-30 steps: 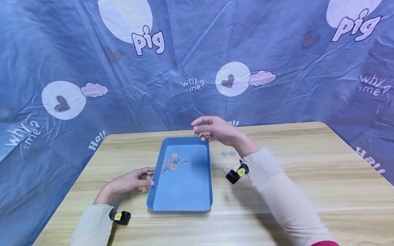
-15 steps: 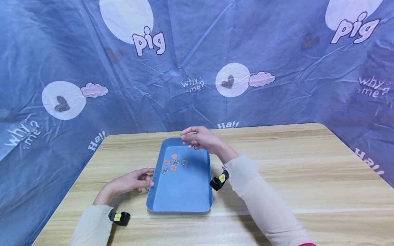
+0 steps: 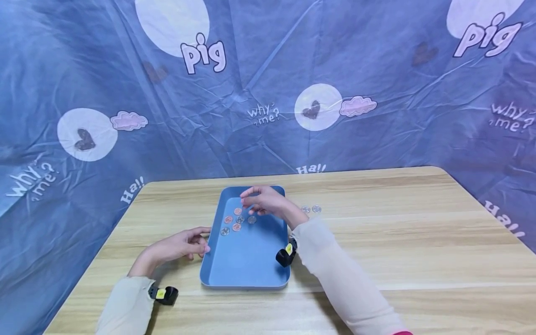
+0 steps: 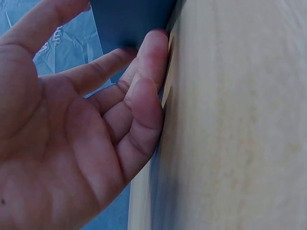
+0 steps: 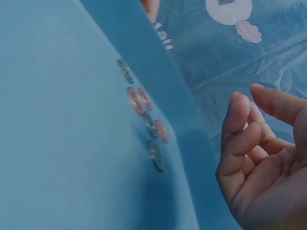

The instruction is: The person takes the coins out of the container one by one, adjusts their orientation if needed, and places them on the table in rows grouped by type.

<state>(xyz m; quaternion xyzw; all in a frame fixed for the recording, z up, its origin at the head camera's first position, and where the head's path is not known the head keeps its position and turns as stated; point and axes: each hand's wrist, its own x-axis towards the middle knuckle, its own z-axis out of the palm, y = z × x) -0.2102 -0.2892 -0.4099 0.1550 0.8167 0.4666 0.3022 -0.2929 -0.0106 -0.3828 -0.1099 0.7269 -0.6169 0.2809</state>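
A blue tray [image 3: 247, 270] lies on the wooden table, with three copper-coloured coins [image 3: 236, 227] and three silver coins [image 3: 224, 231] grouped toward its left side. My left hand [image 3: 180, 245] is at the tray's left wall, index finger and thumb tips at the side; the left wrist view shows its other fingers bent, close to the table. Over the tray's far part hovers my right hand [image 3: 268, 201], fingers loosely bent. In the right wrist view a gap shows between its thumb and fingers, and no coin is visible there.
Two silver coins [image 3: 316, 209] lie on the table [image 3: 398, 223] right of the tray, beside the right forearm. A blue printed cloth [image 3: 259, 149] hangs behind the table's far edge.
My right hand has moved left and down, from the tray's far right corner to over its inside. The left hand and the coins in the tray have stayed put.
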